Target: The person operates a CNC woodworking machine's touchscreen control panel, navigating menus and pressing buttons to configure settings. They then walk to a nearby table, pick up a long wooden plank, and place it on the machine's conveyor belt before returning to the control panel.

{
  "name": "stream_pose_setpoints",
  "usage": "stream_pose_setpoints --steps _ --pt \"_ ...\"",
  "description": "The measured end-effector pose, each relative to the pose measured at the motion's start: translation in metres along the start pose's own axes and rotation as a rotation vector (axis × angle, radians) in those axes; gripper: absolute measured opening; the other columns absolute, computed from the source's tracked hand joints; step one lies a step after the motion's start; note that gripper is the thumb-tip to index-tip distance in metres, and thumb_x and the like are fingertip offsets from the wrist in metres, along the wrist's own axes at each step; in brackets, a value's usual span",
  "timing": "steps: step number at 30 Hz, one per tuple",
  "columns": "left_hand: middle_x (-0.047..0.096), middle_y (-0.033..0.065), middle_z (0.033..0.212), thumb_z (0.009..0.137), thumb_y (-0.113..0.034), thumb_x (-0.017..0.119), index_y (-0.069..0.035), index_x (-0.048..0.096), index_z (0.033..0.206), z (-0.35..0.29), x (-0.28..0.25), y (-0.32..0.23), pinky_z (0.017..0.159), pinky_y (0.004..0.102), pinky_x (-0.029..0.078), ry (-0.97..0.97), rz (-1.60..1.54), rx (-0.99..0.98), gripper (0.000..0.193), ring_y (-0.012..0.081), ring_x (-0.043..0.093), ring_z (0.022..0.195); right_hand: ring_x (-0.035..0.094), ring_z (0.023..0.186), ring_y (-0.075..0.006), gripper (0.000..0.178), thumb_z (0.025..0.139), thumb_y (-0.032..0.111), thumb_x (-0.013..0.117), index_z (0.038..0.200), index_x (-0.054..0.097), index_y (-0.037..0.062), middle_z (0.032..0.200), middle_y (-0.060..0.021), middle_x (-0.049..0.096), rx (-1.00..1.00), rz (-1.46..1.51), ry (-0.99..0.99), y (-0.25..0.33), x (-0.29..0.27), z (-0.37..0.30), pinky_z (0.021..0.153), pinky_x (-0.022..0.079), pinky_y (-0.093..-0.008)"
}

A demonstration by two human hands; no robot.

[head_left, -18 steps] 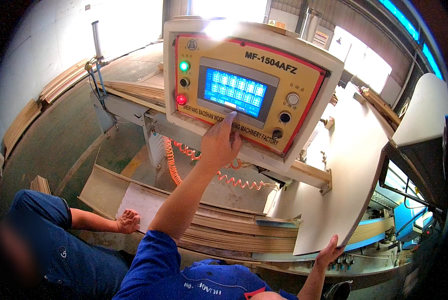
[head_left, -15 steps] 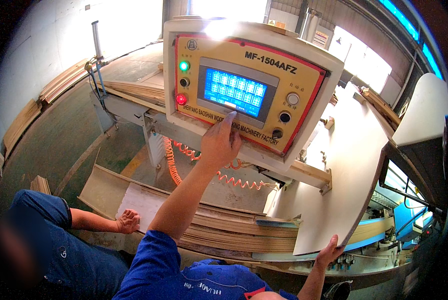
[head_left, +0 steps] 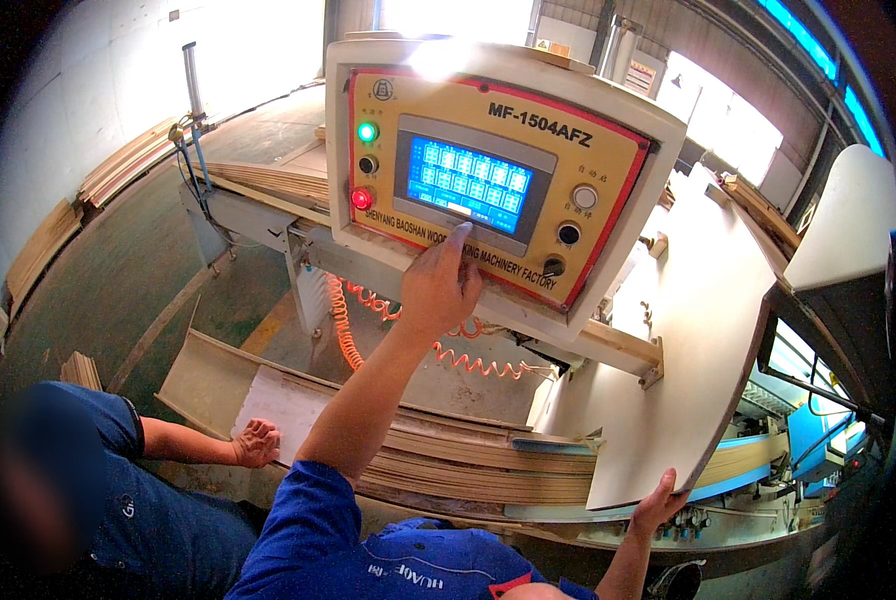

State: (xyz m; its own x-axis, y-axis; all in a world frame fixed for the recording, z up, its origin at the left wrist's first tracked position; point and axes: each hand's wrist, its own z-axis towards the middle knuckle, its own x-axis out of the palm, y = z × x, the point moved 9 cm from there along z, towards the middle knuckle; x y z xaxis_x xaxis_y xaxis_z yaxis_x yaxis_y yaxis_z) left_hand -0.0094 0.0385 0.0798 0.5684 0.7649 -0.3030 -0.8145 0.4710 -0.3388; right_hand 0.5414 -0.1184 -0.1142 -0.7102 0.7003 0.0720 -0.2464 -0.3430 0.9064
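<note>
My left hand [head_left: 441, 288] reaches up to a machine control panel [head_left: 448, 240], its index finger stretched out and the other fingers curled, holding nothing. The fingertip rests at the lower edge of the lit blue touchscreen [head_left: 468, 185]. Down at the right, my right hand [head_left: 656, 505] grips the bottom corner of a large white board [head_left: 683, 330], thumb on its face and fingers behind, mostly hidden. The board stands tilted beside the panel. Round buttons, a black knob [head_left: 553, 267], a green lamp [head_left: 368, 132] and a red lamp [head_left: 363, 199] surround the screen.
At the left a co-worker in dark blue rests a hand [head_left: 257, 443] on a white sheet [head_left: 268, 400] over stacked boards [head_left: 488, 465]. Orange coiled hoses [head_left: 343, 320] hang below the panel. A machine bed [head_left: 268, 215] holds more boards behind. A dark machine part [head_left: 848, 290] juts in at right.
</note>
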Motion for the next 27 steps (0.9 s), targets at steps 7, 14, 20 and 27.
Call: stream_pose_setpoints --steps 7,14,20,27 --pt "0.068 0.012 0.085 0.082 -0.014 0.069 -0.007 0.051 0.141 0.001 0.0 -0.001 0.068 0.0447 0.055 -0.001 0.007 0.01 0.062 0.0317 0.067 0.074 0.056 0.119 -0.0282 0.068 0.096 0.033 0.065 0.144 0.04 -0.0071 0.137 -0.0204 0.054 0.007 0.014 0.001 -0.002 0.0 0.0 0.101 0.046 -0.0416" --pt "0.068 0.0151 0.092 0.083 -0.013 0.068 -0.005 0.052 0.138 -0.003 0.005 0.002 0.073 0.0464 0.055 0.034 0.002 -0.024 0.058 0.0333 0.067 0.08 0.056 0.119 -0.0288 0.068 0.095 0.033 0.065 0.144 0.041 -0.0071 0.137 -0.0211 0.053 0.024 0.017 0.024 0.004 0.002 0.0 0.1 0.047 -0.0418" --pt "0.063 0.023 0.106 0.081 -0.009 0.065 0.002 0.051 0.133 -0.023 -0.001 -0.001 0.086 0.0495 0.05 0.084 0.044 0.027 0.055 0.0399 0.062 0.096 0.057 0.117 -0.029 0.064 0.096 0.029 0.063 0.144 0.04 -0.0079 0.137 -0.0205 0.054 0.14 -0.028 -0.049 -0.005 -0.007 -0.004 0.099 0.047 -0.0417" --pt "0.057 0.0268 0.124 0.087 -0.013 0.066 0.006 0.05 0.134 -0.026 -0.069 0.075 0.104 0.049 0.041 -0.242 0.151 -0.146 0.053 0.0439 0.052 0.12 0.059 0.112 -0.0269 0.054 0.097 0.025 0.063 0.137 0.047 -0.0085 0.133 -0.0189 0.057 0.063 0.072 0.055 0.003 0.013 -0.018 0.096 0.048 -0.0393"
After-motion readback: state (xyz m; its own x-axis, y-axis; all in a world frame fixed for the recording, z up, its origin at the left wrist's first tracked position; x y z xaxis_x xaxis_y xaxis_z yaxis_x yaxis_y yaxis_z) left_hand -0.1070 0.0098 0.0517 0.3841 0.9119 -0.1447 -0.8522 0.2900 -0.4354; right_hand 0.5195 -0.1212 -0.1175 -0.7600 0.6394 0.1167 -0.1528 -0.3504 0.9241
